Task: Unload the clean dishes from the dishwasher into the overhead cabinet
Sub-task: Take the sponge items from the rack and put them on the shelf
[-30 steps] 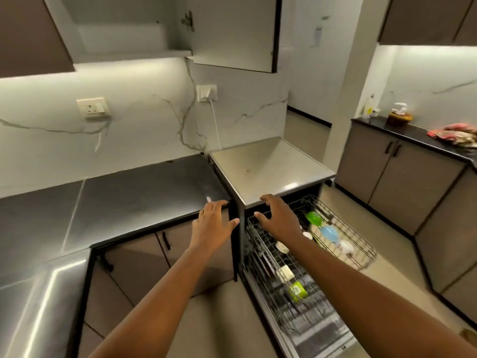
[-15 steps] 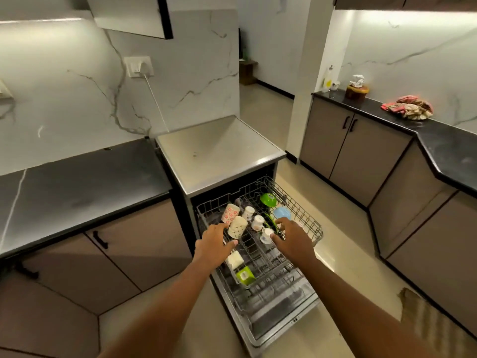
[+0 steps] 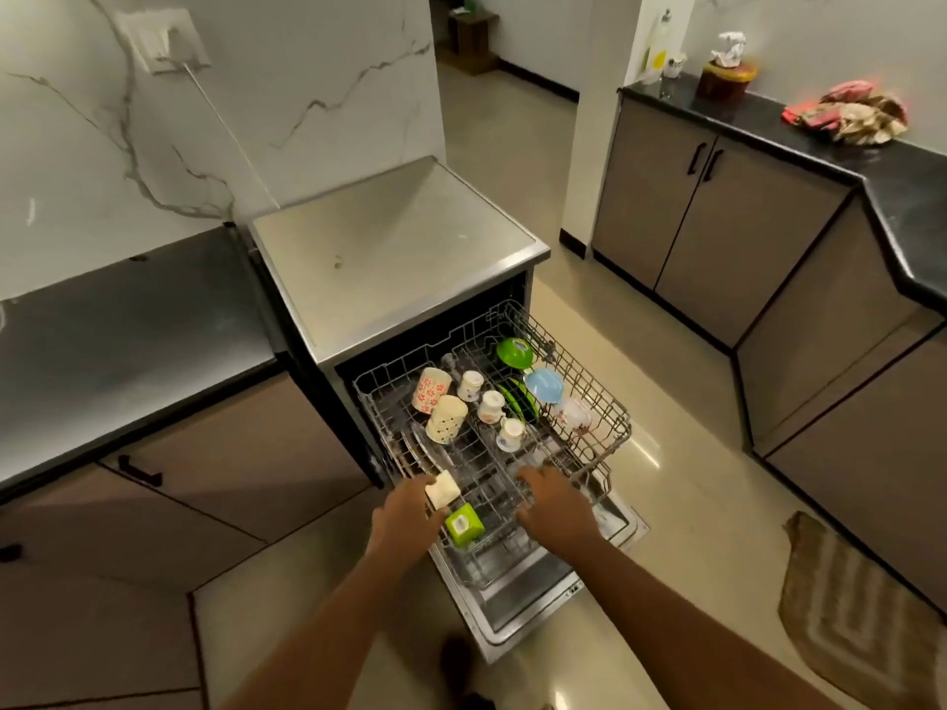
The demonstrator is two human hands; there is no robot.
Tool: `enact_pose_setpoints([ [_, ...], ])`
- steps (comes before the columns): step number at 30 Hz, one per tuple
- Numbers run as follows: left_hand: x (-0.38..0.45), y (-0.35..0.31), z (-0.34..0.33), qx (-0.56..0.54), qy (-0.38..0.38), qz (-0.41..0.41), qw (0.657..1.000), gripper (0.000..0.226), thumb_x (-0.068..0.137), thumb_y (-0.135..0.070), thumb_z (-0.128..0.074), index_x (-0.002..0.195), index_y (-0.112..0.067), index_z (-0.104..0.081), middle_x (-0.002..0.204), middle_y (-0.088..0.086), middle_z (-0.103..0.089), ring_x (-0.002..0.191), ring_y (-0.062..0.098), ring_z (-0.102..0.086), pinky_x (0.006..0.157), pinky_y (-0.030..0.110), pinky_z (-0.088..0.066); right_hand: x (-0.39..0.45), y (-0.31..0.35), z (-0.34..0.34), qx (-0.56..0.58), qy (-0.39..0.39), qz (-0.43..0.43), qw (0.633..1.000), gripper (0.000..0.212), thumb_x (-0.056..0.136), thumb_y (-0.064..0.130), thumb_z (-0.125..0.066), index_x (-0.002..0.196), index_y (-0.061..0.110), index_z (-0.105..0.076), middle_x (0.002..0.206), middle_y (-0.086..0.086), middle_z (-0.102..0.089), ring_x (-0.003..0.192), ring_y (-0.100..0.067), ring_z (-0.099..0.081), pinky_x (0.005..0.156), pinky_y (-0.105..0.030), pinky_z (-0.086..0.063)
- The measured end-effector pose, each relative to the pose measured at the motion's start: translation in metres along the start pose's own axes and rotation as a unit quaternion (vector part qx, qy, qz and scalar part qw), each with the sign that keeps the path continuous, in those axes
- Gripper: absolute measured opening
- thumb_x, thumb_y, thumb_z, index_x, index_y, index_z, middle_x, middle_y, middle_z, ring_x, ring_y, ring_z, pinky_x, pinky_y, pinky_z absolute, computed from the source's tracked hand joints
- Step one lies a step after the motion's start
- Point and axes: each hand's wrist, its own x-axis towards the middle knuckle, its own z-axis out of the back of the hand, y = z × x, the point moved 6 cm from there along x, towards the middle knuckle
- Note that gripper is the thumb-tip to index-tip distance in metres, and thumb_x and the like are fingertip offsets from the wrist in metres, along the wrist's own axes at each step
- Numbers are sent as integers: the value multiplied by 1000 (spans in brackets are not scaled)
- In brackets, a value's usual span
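While your left hand (image 3: 405, 515) touches the cream cup (image 3: 441, 490) at the wire rack (image 3: 610, 402), its fingers look loosely curled. Your right hand (image 3: 556, 504) grips the rack's front rail.

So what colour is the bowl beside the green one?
Light blue bowl, clearest in the head view.

**Dim, warm kitchen light with wide-angle bending**

The scene is lit unevenly. The marble wall (image 3: 307, 94) is brightly washed from above, while the dark desk (image 3: 128, 340) at left is left in shadow with a dull sheen. A streak of glare is seen on the floor (image 3: 643, 448) beside the rack (image 3: 589, 381). Straight cabinet edges are bowed toward the frame borders. Fine detail is softened throughout, and the forearms at the bottom are slightly smeared.
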Motion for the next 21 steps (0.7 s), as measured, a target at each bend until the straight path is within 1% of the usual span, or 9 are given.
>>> enact_pose_setpoints([
  [3, 36, 12, -23, -15, 31, -7, 999, 52, 90, -37, -64, 136, -24, -45, 134, -1, -50, 115, 16, -56, 101, 37, -43, 24, -9, -39, -45, 41, 23, 998, 54, 88, 31, -67, 137, 26, -45, 136, -3, -52, 120, -22, -53, 94, -35, -48],
  [5, 59, 19, -37, -15, 46, -12, 999, 50, 91, -31, -64, 136, -21, -46, 131, 2, -51, 112, 16, -56, 97, 31, -44, 36, -17, -63, -71, 68, 31, 995, 54, 88, 30, -66, 137, 22, -45, 137, -5, -50, 123, -25, -51, 95, -36, -47],
  [6, 72, 27, -48, -16, 53, -12, 998, 49, 91, -28, -64, 136, -20, -47, 130, 3, -51, 112, 18, -56, 95, 29, -44, 45, -22, -79, -78, 84, 36, 993, 54, 87, 29, -66, 137, 21, -46, 137, -6, -50, 122, -25, -51, 94, -37, -48],
  [9, 104, 36, -74, 7, 59, -30, 998, 48, 92, -24, -63, 136, -16, -47, 130, 6, -50, 116, 23, -54, 98, 35, -45, 72, -28, -115, -100, 114, 51, 987, 55, 85, 29, -67, 135, 20, -47, 135, -8, -51, 122, -28, -51, 93, -38, -48],
  [12, 135, 46, -101, 26, 53, -47, 997, 50, 90, -18, -64, 136, -12, -46, 132, 7, -48, 120, 24, -50, 101, 37, -43, 101, -36, -148, -107, 121, 60, 985, 53, 86, 29, -68, 135, 20, -48, 133, -8, -52, 122, -28, -50, 96, -39, -46],
  [15, 167, 64, -127, 66, 58, -44, 995, 57, 90, -20, -64, 141, -15, -40, 137, 5, -42, 123, 23, -47, 99, 39, -47, 130, -41, -181, -114, 117, 77, 984, 54, 87, 28, -68, 136, 18, -48, 135, -9, -53, 124, -28, -49, 101, -40, -41],
  [18, 195, 82, -153, 90, 87, -2, 992, 67, 88, -19, -68, 145, -16, -33, 142, 4, -36, 128, 23, -43, 99, 39, -48, 150, -41, -215, -127, 128, 102, 978, 56, 86, 23, -69, 137, 16, -49, 138, -11, -51, 127, -28, -47, 106, -43, -38],
  [21, 220, 96, -172, 98, 97, 35, 990, 73, 86, -15, -70, 147, -14, -29, 144, 7, -33, 132, 24, -41, 103, 36, -45, 161, -43, -244, -146, 144, 126, 971, 61, 82, 17, -72, 138, 17, -47, 136, -13, -49, 125, -30, -48, 103, -46, -42],
])
